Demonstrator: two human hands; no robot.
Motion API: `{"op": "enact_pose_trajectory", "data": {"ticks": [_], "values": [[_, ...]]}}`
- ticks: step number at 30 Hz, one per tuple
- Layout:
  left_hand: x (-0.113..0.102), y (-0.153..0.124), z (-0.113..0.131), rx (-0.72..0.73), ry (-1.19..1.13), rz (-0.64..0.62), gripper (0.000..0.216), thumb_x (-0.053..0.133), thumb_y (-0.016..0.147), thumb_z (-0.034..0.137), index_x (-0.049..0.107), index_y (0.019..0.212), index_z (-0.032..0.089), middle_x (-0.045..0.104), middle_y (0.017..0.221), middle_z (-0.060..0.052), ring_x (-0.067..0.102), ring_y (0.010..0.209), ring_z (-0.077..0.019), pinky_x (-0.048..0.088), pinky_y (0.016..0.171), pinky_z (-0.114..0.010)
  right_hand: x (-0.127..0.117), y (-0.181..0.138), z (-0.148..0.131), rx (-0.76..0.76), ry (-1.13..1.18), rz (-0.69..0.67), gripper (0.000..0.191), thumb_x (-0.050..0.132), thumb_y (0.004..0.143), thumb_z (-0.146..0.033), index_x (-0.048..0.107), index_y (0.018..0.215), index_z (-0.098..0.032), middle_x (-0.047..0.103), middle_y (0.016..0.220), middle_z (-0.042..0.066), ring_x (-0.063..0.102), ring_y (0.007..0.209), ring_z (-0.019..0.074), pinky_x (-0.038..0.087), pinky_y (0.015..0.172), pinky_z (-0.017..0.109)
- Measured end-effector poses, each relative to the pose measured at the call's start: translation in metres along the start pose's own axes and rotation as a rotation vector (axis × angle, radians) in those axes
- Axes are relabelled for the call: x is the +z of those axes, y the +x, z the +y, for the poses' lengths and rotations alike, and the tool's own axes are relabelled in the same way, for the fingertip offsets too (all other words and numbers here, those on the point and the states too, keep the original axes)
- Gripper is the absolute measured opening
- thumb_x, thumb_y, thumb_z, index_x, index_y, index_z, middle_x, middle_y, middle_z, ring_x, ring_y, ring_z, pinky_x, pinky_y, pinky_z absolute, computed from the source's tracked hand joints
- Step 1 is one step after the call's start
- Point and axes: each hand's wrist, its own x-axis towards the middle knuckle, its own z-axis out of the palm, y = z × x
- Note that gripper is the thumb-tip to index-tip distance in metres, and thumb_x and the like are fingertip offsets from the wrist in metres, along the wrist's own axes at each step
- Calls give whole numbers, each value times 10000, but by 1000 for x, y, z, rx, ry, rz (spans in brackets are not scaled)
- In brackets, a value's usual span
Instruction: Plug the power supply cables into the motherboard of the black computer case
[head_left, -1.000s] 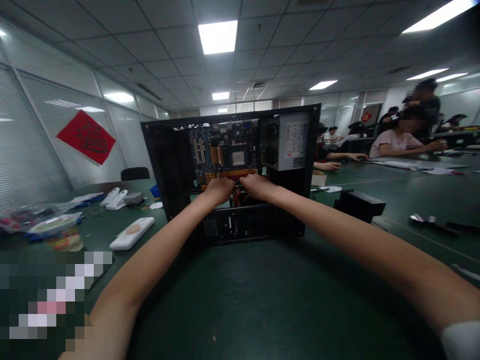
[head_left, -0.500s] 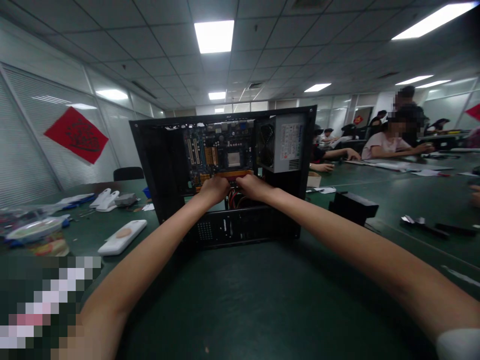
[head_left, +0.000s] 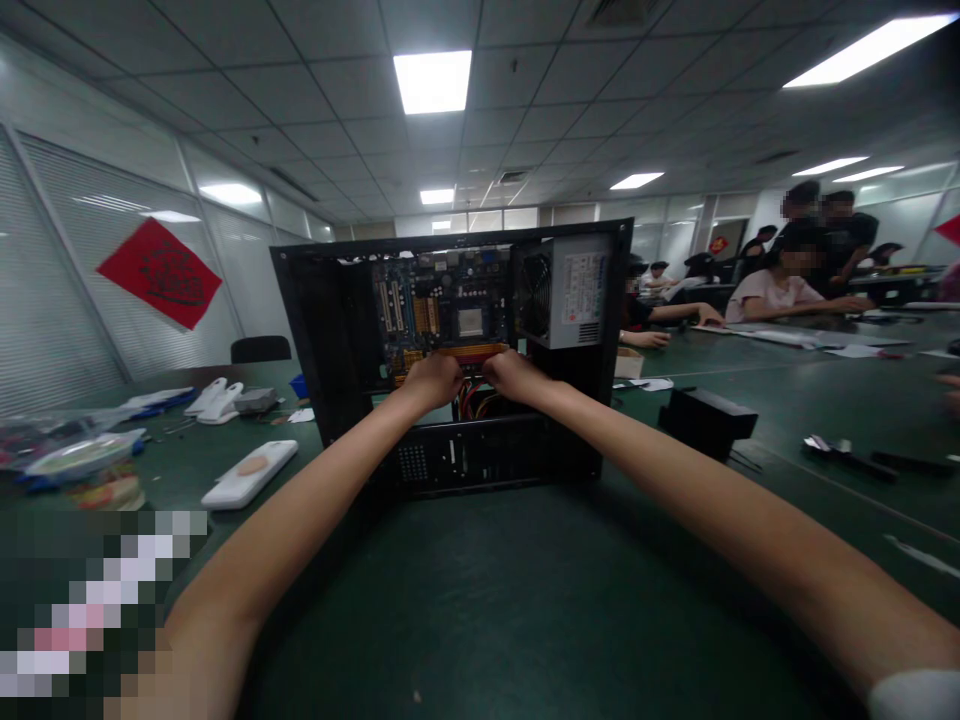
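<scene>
A black computer case (head_left: 296,330) stands upright on the table, its open side facing me. Inside it are a motherboard (head_left: 442,290) with a square silver processor (head_left: 471,321) and, at upper right, a power supply (head_left: 581,295). Both hands reach into the case at the board's lower edge, at opposite ends of the orange and red memory slots (head_left: 474,352). My left hand (head_left: 435,382) is closed at the left end. My right hand (head_left: 517,376) is closed at the right end. Their fingertips are hidden, so anything gripped cannot be made out. Coloured cables (head_left: 476,402) hang just below.
On the green table (head_left: 480,600), a white power bank-like block (head_left: 250,475) and a plastic tub (head_left: 105,470) lie left. A black box-shaped part (head_left: 707,420) and dark strips (head_left: 847,458) lie right. Other people (head_left: 784,290) sit and stand beyond.
The view has shifted slightly. My right hand has moved a little to the right, widening the gap between my hands and showing more of the red slot. Both hands stay at the slots.
</scene>
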Motion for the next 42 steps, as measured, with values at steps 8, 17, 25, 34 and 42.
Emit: {"op": "enact_pose_trajectory", "data": {"ticks": [8,17,25,34,42], "values": [[-4,0,6,-39,-17,-13,325,535,933,292,818,1074,217,781,1095,-133,732,1035,-321,566,862,-378,0,-2,-1,34,-53,-37,303,506,968,-113,804,1025,-109,761,1124,191,697,1020,258,470,791,289],[0,4,5,-60,-2,28,320,562,898,303,826,1064,229,784,1073,-137,734,1019,-345,575,861,-416,-1,0,0,34,-56,-46,289,524,949,-90,805,1015,-102,759,1133,195,688,1028,240,468,826,273],[-1,4,6,-81,-1,20,301,579,892,307,835,1039,250,788,1064,-124,734,1026,-330,574,876,-401,2,3,2,41,-55,-55,295,520,940,-63,804,1007,-98,770,1095,187,694,1012,231,470,826,268],[1,1,1,-66,-14,14,329,534,936,334,824,1064,248,784,1100,-120,733,1039,-320,575,883,-394,3,1,1,44,-60,-48,265,541,951,-100,802,988,-133,770,1096,163,703,1009,228,455,777,258],[0,-2,-1,-55,-48,17,337,527,917,278,824,1076,261,787,1104,-98,734,1035,-303,563,872,-363,1,-2,-1,59,-50,-53,288,525,950,-91,793,1046,-136,775,1097,157,716,993,231,459,750,260]]}}
